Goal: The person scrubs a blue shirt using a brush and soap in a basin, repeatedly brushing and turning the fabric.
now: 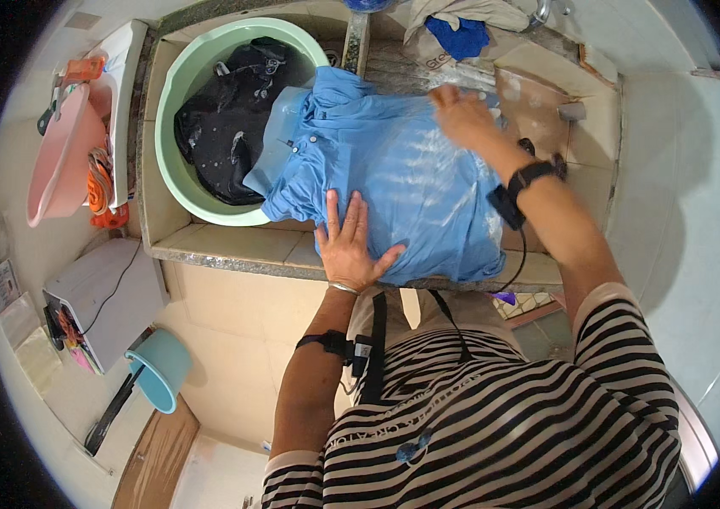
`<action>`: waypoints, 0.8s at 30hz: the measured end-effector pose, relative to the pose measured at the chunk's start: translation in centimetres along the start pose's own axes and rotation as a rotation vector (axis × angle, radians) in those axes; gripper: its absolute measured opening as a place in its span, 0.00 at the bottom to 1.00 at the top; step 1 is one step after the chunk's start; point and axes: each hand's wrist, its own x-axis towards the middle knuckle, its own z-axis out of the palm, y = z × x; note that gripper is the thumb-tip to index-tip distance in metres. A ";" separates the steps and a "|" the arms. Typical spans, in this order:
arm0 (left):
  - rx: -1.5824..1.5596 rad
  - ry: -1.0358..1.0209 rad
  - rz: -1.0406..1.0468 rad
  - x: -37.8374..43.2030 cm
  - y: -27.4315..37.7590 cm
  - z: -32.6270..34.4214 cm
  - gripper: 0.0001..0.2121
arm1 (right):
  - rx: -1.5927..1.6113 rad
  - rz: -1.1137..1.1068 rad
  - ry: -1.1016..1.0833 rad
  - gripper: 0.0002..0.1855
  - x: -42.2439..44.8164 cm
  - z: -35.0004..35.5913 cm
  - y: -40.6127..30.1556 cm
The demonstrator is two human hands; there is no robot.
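A wet blue collared shirt (pixel 398 172) with white buttons is spread over the sink's right-hand side, with streaks of white suds across it. Its collar end hangs over the rim of a pale green basin (pixel 165 127). My left hand (pixel 348 251) lies flat on the shirt's near edge, fingers spread, holding nothing. Over the far right part of the shirt is my right hand (pixel 465 121), blurred, its fingers curled. Whether something is inside those fingers cannot be made out. Dark cloth (pixel 220 140) soaks in water in the basin.
The tiled sink ledge (pixel 232 245) runs along the front. Beige and blue cloths (pixel 458 38) lie by the tap (pixel 541 11) at the back. Left are a pink basin (pixel 60 165) and a white cabinet (pixel 124 292). A light blue bucket (pixel 165 362) stands lower down.
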 end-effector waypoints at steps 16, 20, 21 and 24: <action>-0.016 -0.020 -0.023 -0.3 -0.1 0.0 0.48 | 0.029 -0.214 -0.030 0.30 -9.5 1.2 -3.3; -0.031 -0.007 -0.018 0.0 0.0 -0.2 0.47 | -0.161 -0.405 0.074 0.31 -13.1 4.6 -3.8; -0.037 0.006 -0.016 -0.3 0.0 -0.1 0.47 | -0.243 -0.395 0.108 0.31 -11.8 4.6 -2.1; -0.048 0.029 -0.005 -0.1 -0.1 0.1 0.47 | 0.024 0.150 0.008 0.29 -8.0 0.1 3.6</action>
